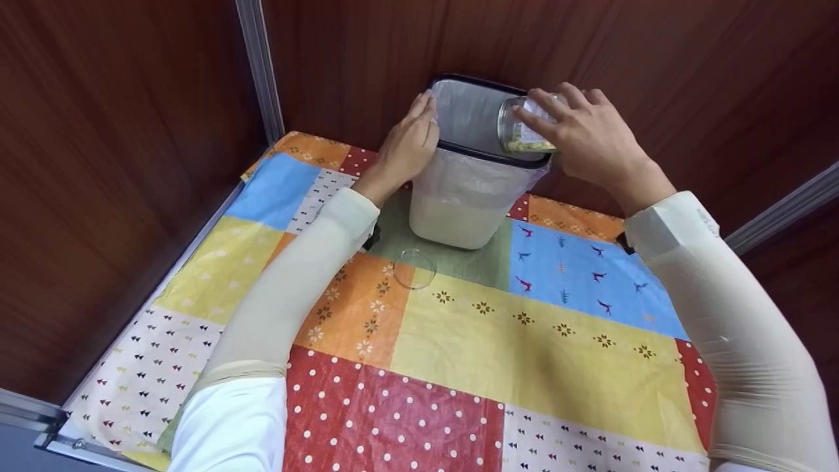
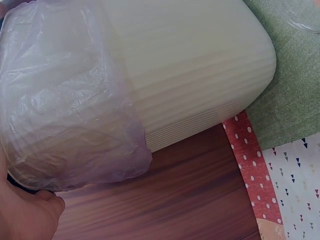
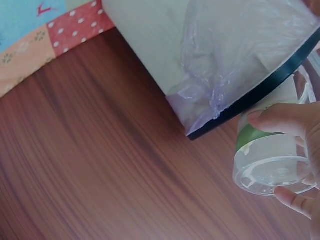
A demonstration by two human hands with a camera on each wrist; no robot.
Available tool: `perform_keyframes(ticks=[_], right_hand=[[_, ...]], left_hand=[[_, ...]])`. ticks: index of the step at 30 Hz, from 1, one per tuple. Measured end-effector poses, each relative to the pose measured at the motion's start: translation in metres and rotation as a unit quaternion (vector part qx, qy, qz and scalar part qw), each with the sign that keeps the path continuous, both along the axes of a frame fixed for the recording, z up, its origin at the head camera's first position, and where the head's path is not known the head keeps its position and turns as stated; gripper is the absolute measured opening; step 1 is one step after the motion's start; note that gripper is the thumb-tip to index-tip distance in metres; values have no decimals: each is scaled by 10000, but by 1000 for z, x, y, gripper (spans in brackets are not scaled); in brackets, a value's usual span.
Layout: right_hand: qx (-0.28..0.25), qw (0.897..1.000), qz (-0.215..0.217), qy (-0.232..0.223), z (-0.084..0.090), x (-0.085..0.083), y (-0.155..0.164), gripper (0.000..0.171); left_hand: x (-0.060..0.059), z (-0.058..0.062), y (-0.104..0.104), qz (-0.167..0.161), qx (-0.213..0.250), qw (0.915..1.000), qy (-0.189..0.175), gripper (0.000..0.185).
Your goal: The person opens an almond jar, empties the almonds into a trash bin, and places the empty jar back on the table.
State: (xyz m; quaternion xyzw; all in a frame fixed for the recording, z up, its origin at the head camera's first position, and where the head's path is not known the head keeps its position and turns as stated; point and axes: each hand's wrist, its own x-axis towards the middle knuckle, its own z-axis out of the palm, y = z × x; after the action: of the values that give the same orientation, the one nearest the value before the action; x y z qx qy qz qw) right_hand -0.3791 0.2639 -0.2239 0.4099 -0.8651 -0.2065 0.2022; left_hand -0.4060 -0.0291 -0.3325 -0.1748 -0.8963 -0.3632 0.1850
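Observation:
A whitish trash bin (image 1: 459, 213) with a black rim and a clear liner bag (image 2: 55, 95) stands against the wooden wall. My left hand (image 1: 409, 141) holds the bin at the left of its rim; some fingers are hidden. My right hand (image 1: 586, 134) grips a clear plastic jar (image 3: 272, 172) with a white and green label. The jar lies tilted over the right part of the bin's opening, its base away from the bin. Yellow-green matter shows along its lower side in the head view. A clear round lid (image 1: 414, 269) lies on the tablecloth in front of the bin.
A patchwork tablecloth (image 1: 524, 347) covers the table. Dark wooden panels (image 1: 354, 59) rise behind and on both sides, with metal strips (image 1: 260, 72) at the corners. The table's metal edge (image 1: 151, 282) runs along the left.

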Motion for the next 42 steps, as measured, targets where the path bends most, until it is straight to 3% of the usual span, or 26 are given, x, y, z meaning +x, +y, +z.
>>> perform_keyframes(ticks=[21, 42], right_hand=[[495, 9985, -115, 211, 0, -2, -5, 90], [582, 9980, -197, 130, -1, -3, -6, 96]], left_hand=[[0, -1, -2, -38, 47, 10000, -39, 55], [0, 1, 2, 31, 86, 10000, 33, 53]])
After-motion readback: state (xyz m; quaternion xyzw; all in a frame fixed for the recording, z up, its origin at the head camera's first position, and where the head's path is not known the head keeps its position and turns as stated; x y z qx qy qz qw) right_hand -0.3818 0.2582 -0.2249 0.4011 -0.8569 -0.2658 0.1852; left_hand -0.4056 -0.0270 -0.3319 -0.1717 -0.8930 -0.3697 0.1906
